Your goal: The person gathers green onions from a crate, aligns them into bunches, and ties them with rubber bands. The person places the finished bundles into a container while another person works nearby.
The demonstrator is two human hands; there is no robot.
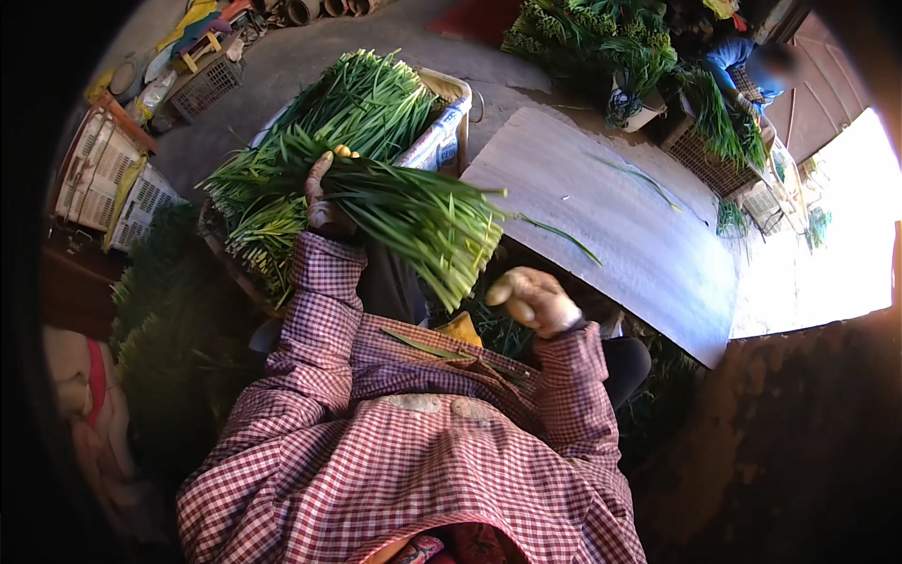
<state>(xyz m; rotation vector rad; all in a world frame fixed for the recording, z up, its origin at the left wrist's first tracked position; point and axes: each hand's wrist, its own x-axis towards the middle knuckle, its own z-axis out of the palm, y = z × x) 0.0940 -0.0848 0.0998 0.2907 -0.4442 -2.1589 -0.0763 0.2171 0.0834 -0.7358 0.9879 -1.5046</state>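
Note:
My left hand (328, 190) is closed around a bundle of long green stalks (423, 218), which look like garlic chives. Their pale cut ends fan out to the right, and the leaves lie to the left of my grip. To the right of those ends is my right hand (535, 299), with its fingers curled and slightly blurred; nothing shows in it. Beyond my left hand, a lined basket (461, 120) holds a large heap of similar stalks (359, 106). More bunches (264, 240) rest beside my left forearm. A loose green leaf (423, 343) lies across my checked apron.
A grey board (606, 211) with a few loose leaves slopes away at the right. Past it, a co-worker in blue (740, 70) handles greens over a plastic crate (705, 158). More greens (599, 42) are piled at the back. Crates (106, 169) stand at the left.

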